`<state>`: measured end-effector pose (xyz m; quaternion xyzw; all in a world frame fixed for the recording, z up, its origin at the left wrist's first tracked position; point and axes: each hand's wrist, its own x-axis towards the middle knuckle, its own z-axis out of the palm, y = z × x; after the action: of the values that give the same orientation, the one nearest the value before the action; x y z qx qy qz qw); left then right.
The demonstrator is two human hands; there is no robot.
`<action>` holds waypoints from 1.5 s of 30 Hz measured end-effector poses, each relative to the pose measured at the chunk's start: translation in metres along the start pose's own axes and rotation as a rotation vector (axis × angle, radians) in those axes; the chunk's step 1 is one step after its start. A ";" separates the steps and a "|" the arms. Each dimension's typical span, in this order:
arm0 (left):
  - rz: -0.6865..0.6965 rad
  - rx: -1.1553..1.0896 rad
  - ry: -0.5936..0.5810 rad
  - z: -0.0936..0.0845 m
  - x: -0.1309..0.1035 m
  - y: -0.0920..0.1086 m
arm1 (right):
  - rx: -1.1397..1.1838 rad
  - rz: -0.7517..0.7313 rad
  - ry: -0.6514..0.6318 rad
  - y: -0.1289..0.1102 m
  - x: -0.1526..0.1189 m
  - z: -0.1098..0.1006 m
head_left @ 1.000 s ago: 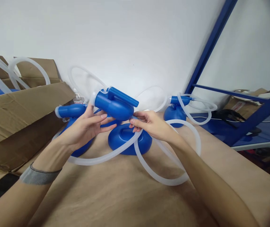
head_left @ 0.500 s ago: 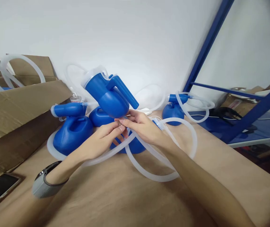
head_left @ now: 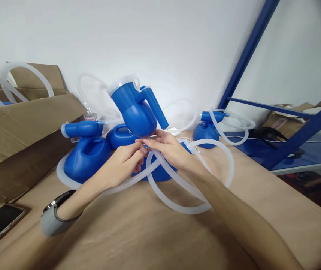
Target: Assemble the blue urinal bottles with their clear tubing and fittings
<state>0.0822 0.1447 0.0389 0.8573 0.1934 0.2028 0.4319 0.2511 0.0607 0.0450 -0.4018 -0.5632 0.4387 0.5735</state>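
A blue bottle part [head_left: 138, 114] with a handle and a clear cap tilts up to the left, just above my hands. My right hand [head_left: 171, 150] is closed beneath it, its fingers pinching around the end of a translucent hose [head_left: 164, 165]. At the same spot my left hand [head_left: 123, 161] pinches a small metal clip [head_left: 146, 148], and the fingertips of both hands meet there. Behind the hoses lies a blue container [head_left: 160, 173], partly hidden by my hands. What joins the upper blue part to the hose is hidden by my fingers.
Blue containers with hoses stand on the left [head_left: 85, 159] and at the back right [head_left: 206, 131]. An open cardboard box [head_left: 31, 123] and a phone [head_left: 1, 225] are at the left. A blue shelf frame [head_left: 247, 56] rises on the right. Hose loops cross the table [head_left: 149, 232].
The tilted blue part has moved right and turned more upright. My fingers have shifted slightly, and the metal clip shows more clearly between them.
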 end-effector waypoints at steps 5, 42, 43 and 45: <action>0.059 0.052 0.057 0.004 0.000 0.001 | 0.004 0.002 0.042 0.002 0.000 0.001; -0.124 -0.344 -0.086 0.001 0.008 -0.008 | -0.154 0.116 -0.060 0.015 -0.002 0.003; -0.122 -0.360 -0.078 0.002 0.008 -0.008 | -0.155 0.114 -0.061 0.014 -0.002 0.003; -0.113 -0.354 -0.072 0.003 0.008 -0.009 | -0.150 0.112 -0.044 0.012 -0.001 0.003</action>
<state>0.0889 0.1522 0.0313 0.7624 0.1869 0.1782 0.5934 0.2478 0.0631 0.0330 -0.4649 -0.5836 0.4355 0.5036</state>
